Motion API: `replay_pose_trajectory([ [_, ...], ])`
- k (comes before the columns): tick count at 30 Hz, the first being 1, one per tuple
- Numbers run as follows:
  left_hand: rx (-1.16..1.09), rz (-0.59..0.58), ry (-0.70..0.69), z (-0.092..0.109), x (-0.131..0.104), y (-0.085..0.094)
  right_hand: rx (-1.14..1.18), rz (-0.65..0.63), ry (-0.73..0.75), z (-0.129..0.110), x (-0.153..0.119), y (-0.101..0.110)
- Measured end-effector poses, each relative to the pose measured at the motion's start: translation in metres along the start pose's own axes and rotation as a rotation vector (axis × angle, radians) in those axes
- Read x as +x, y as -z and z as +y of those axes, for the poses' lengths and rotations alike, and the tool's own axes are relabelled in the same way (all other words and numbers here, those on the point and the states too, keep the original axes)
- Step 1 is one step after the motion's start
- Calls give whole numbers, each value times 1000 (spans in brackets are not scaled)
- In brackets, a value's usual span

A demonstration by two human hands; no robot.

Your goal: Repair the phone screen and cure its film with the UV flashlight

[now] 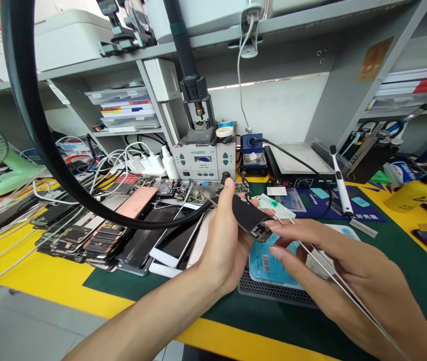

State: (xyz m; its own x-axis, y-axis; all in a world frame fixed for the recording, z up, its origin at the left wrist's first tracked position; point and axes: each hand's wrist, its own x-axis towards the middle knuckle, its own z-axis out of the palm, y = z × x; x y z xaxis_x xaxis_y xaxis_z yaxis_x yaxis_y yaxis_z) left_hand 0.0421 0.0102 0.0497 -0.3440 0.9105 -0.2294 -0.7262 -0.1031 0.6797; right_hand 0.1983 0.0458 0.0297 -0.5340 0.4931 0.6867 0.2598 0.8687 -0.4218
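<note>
Above the tabletop [213, 333], the left hand [223, 245], thumb upright, grips a tilted dark phone part [249, 215]. The right hand [360, 255] holds tweezers [328, 268], thumb and forefinger slightly parted beside the part's near end.

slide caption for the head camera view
Left hand holds a phone part at a cluttered workbench; right hand holds tweezers.

On my feed, a yellow bench [213, 333] bears a green mat [397, 271]. I see stacked phones [125, 209] at left, a station [212, 164] and hotplate [301, 163] behind, a mesh pad [266, 294] nearer me, and a bottle [414, 194] standing at right.
</note>
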Motion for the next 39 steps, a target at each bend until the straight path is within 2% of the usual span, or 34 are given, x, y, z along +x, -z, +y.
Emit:
replay_pose_trajectory([
  [9, -48, -68, 52, 0, -9, -3, -74, 71, 91, 5, -1, 1],
  [15, -85, -353, 24, 4, -14, -1, -10, 244, 76, 4, -3, 1],
  [18, -37, -415, -38, 3, -17, 0, 12, 314, 0, 2, -1, 3],
  [23, 45, -319, -126, -5, -21, 1, 151, 315, -136, 1, 3, 8],
  [28, 96, -215, -221, -10, -21, -2, 238, 280, -198, -1, 6, 9],
  [31, 136, -199, -235, -10, -21, -1, 263, 276, -212, -3, 5, 8],
  [35, 158, -189, -289, -12, -24, -1, 232, 304, -204, -5, 2, 7],
  [39, 164, -198, -382, -15, -30, -3, 164, 393, -84, -3, -2, 4],
])
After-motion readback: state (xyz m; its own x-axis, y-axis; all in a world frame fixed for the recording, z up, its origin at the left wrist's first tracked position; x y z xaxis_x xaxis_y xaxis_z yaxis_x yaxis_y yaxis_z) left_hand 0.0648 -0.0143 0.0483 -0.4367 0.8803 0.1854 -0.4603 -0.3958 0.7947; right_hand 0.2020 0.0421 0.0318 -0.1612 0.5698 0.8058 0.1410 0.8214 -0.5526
